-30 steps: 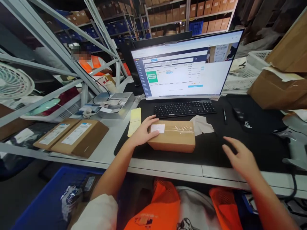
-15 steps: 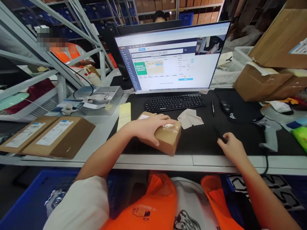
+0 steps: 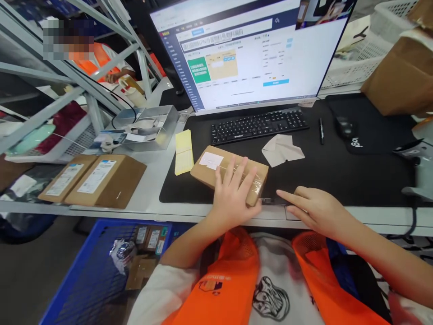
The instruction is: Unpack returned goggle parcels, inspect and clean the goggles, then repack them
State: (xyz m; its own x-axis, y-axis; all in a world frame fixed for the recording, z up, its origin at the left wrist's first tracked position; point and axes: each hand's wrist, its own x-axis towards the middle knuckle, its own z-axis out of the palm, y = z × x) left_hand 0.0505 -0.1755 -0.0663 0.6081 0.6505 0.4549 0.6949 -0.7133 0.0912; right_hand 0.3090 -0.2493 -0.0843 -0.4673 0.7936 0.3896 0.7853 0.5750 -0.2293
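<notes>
A small taped cardboard box [image 3: 203, 174] with a white label on top lies at an angle on the black desk mat. My left hand [image 3: 233, 194] rests on this box, fingers spread flat across its top and the thumb at its near right end. Just right of the box, my right hand [image 3: 314, 205] hovers over the mat's front edge with the index finger stretched out and nothing visible in it. Between that fingertip and the box lies a small dark, slim object [image 3: 269, 201], whose kind I cannot make out.
A monitor [image 3: 250, 58] and keyboard [image 3: 259, 126] stand behind. Around the box lie yellow slips [image 3: 184, 151], a creased paper [image 3: 282, 150], a pen [image 3: 321, 131] and a mouse [image 3: 344, 127]. Labelled boxes [image 3: 108, 183] sit left, a scanner [image 3: 414, 167] right, a blue crate [image 3: 84, 266] below.
My left hand has turned and now lies flat on the box, which has swung round slightly. My right hand has moved left towards the box, its index finger now extended. The view has tilted down.
</notes>
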